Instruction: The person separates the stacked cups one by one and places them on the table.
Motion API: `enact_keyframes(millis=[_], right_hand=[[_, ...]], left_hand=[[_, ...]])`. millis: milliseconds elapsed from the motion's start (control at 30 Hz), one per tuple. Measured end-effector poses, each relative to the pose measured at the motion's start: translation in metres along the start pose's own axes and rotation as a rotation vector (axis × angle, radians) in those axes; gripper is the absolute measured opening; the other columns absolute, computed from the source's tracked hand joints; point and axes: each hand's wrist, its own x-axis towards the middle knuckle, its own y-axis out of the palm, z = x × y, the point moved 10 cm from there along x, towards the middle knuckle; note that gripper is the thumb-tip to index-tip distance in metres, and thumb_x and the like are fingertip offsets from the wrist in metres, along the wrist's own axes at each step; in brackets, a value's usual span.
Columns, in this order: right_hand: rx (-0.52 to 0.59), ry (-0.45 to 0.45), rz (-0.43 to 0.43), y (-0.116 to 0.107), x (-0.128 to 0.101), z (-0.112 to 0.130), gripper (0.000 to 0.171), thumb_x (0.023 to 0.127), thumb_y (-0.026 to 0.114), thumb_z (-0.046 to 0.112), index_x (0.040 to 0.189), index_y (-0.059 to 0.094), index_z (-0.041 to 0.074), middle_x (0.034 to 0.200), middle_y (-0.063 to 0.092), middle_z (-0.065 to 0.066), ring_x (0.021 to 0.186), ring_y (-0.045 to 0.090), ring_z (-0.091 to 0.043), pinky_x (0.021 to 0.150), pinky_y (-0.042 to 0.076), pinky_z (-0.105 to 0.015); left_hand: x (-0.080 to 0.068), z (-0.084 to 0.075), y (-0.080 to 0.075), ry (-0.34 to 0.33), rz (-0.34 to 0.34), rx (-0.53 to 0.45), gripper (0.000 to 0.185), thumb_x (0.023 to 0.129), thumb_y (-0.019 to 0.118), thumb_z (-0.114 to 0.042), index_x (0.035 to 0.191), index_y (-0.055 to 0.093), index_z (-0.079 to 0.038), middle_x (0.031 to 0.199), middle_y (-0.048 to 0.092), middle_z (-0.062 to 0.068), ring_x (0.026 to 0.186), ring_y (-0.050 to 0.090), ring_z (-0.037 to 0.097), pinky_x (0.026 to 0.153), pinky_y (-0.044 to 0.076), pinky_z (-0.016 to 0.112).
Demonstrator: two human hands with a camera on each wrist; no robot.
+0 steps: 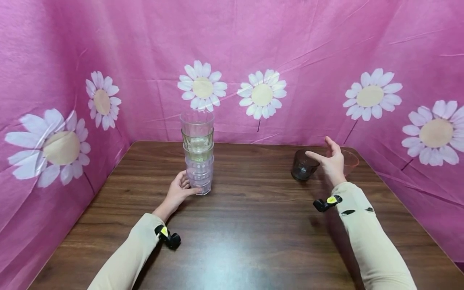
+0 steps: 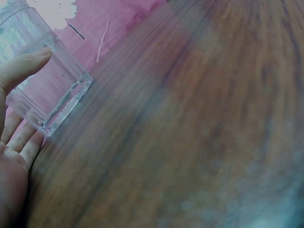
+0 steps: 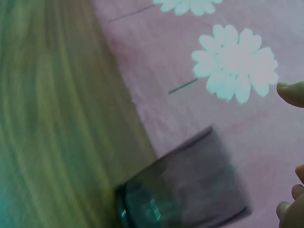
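A tall stack of nested clear and greenish glasses (image 1: 197, 153) stands upright on the table, left of the middle. Low on the stack, my left hand (image 1: 180, 189) grips the bottom glass (image 2: 61, 90), thumb across its near side and fingers round the other. At the right, a dark smoky glass (image 1: 303, 165) stands upright. My right hand (image 1: 331, 161) is spread just right of it, thumb overlapping its rim in the head view, and holds nothing. Behind that hand is a clear glass with a reddish rim (image 1: 351, 163), partly hidden.
The brown wood-grain table (image 1: 232, 229) has its far edge just beyond the glasses. Pink cloth (image 1: 152, 48) printed with white daisies hangs behind it and on both sides. A small black camera is strapped to each wrist.
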Motion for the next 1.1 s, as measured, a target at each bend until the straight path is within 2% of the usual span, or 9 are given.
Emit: enact_keyframes(millis=[167,233,467,567,933,1100], right_hand=[[0.078,-0.049,0.039,0.017,-0.002,0.027,0.088,0.083,0.076,-0.001,0.156,0.027,0.005,0.161,0.026,-0.012,0.148,0.019,-0.015,0.116,0.017,-0.018],[0.103,-0.069,0.058,0.026,-0.002,0.038,0.086,0.083,0.075,-0.002,0.156,0.028,0.004,0.16,0.027,-0.014,0.148,0.02,-0.017,0.118,0.018,-0.022],[0.323,-0.09,0.14,0.065,-0.012,0.067,0.08,0.084,0.066,-0.013,0.154,0.028,-0.003,0.158,0.03,-0.018,0.147,0.024,-0.022,0.118,0.021,-0.028],[0.371,-0.101,0.173,0.081,-0.017,0.078,0.078,0.084,0.063,-0.016,0.153,0.027,-0.005,0.158,0.03,-0.02,0.147,0.026,-0.023,0.118,0.024,-0.029],[0.429,-0.146,0.309,0.143,-0.032,0.105,0.077,0.084,0.062,-0.018,0.152,0.027,-0.007,0.157,0.03,-0.021,0.146,0.027,-0.027,0.116,0.027,-0.027],[0.416,-0.17,0.382,0.172,-0.043,0.119,0.077,0.083,0.061,-0.021,0.151,0.028,-0.009,0.155,0.032,-0.024,0.146,0.028,-0.029,0.118,0.025,-0.033]], left_hand=[[0.0,0.0,-0.001,-0.002,-0.002,-0.002,0.071,0.076,0.075,0.015,0.137,0.04,0.008,0.127,0.058,0.017,0.103,0.057,0.002,0.097,0.045,0.021],[0.001,-0.001,-0.001,0.001,-0.002,-0.001,0.071,0.075,0.075,0.014,0.137,0.041,0.008,0.126,0.059,0.017,0.103,0.057,0.002,0.096,0.045,0.021],[0.0,-0.001,0.0,0.022,0.008,-0.004,0.073,0.075,0.077,0.014,0.137,0.04,0.009,0.126,0.059,0.017,0.103,0.058,0.004,0.094,0.046,0.019],[-0.001,-0.002,0.0,0.023,0.004,-0.004,0.072,0.075,0.076,0.015,0.137,0.04,0.009,0.126,0.059,0.018,0.103,0.058,0.004,0.094,0.046,0.02],[-0.003,-0.002,0.0,0.001,-0.01,-0.006,0.072,0.076,0.075,0.015,0.138,0.04,0.008,0.126,0.059,0.016,0.102,0.057,0.001,0.097,0.045,0.021],[-0.003,-0.002,0.0,-0.002,-0.011,-0.003,0.071,0.076,0.075,0.015,0.137,0.041,0.008,0.124,0.059,0.014,0.102,0.057,0.002,0.095,0.045,0.021]])
